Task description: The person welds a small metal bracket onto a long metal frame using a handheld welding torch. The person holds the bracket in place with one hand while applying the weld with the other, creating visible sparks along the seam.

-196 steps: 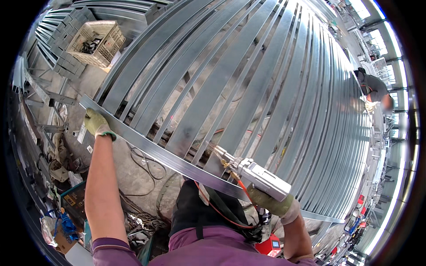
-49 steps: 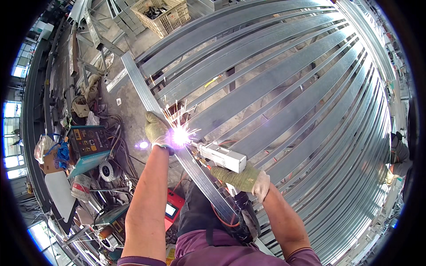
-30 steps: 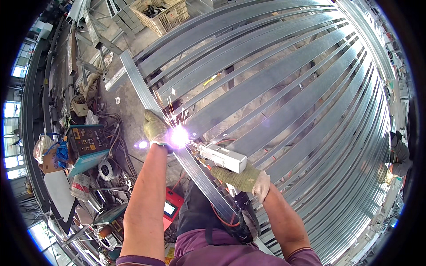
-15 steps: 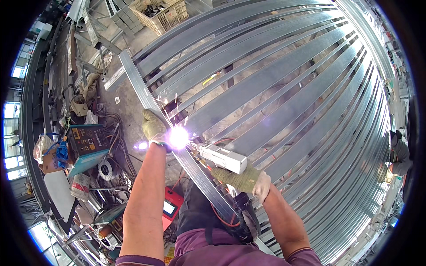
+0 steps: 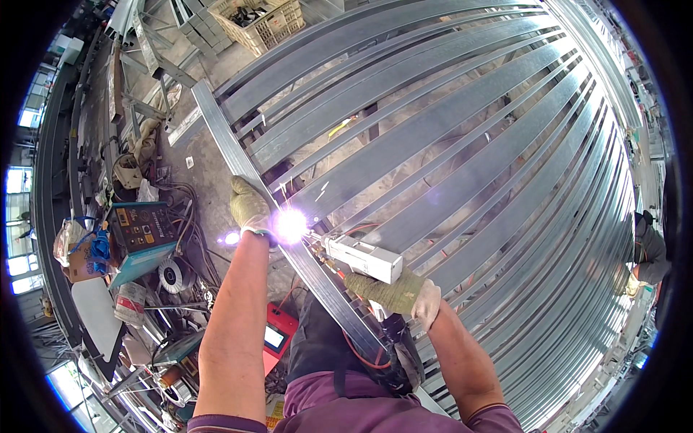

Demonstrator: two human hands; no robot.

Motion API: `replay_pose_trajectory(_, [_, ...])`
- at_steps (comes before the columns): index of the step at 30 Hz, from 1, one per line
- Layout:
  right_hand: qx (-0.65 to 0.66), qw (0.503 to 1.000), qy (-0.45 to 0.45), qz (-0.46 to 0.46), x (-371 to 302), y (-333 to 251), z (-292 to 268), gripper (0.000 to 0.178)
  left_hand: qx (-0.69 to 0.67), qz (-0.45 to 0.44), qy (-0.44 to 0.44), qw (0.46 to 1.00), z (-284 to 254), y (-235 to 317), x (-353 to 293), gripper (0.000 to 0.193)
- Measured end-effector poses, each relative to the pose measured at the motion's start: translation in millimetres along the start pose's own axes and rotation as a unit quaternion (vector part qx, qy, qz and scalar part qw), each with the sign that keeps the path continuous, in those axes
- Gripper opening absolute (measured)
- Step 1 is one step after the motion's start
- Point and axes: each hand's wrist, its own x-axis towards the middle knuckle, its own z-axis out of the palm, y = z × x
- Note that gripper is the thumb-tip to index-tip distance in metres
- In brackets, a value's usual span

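Note:
My right hand (image 5: 388,290), in a green work glove with a pale cuff, is closed around a white, box-shaped welding gun (image 5: 363,258). Its nozzle points left to a blinding white glow on the metal end rail (image 5: 224,133), at the joint with a crossbar. Short sparks fly up from there. My left hand (image 5: 250,205), gloved alike, bears on the rail's outer edge just left of the glow; its fingers look bent around the edge, partly hidden. Wide and narrow grey metal bars (image 5: 426,144) run from the rail toward the upper right.
On the left stand a teal-fronted machine with knobs (image 5: 144,227), a wire spool (image 5: 175,276) and tangled cables. A red unit with a screen (image 5: 280,333) is by my legs. A plastic crate (image 5: 263,25) sits at the far side. Another person's sleeve (image 5: 652,252) shows at the right edge.
The sparks have changed shape, with streaks now more to the right of the glow. Both hands and the welding gun have stayed almost in place.

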Motion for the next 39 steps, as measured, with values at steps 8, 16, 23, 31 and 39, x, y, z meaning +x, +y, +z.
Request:
replay_pose_trajectory(8, [0.026, 1.0, 0.005, -0.012, 1.4, 12.3, 2.3, 0.05, 0.003, -0.015, -0.013, 1.0, 1.0, 16.0, -13.6, 0.076])
replay_pose_trajectory(16, [-0.012, 1.0, 0.003, 0.003, -1.8, 13.0, 1.7, 0.049, 0.066, 0.039, 0.01, 0.997, -1.0, 19.5, -17.2, 0.079])
replay_pose_trajectory(23, [-0.058, 0.998, 0.002, 0.009, -6.8, 5.9, -0.3, 0.051, 0.043, -0.01, -0.008, 0.999, -1.0, 22.8, -19.7, 0.078])
replay_pose_trajectory(31, [-0.04, 0.999, -0.009, -0.009, -7.4, 13.0, 0.5, 0.053, 0.07, 0.043, 0.02, 0.996, -0.9, 14.7, -12.6, 0.078])
replay_pose_trajectory(39, [-0.014, 1.0, -0.003, -0.013, -8.3, 23.5, 2.1, 0.055, 0.067, 0.02, 0.005, 0.998, 0.3, 19.0, -16.7, 0.077])
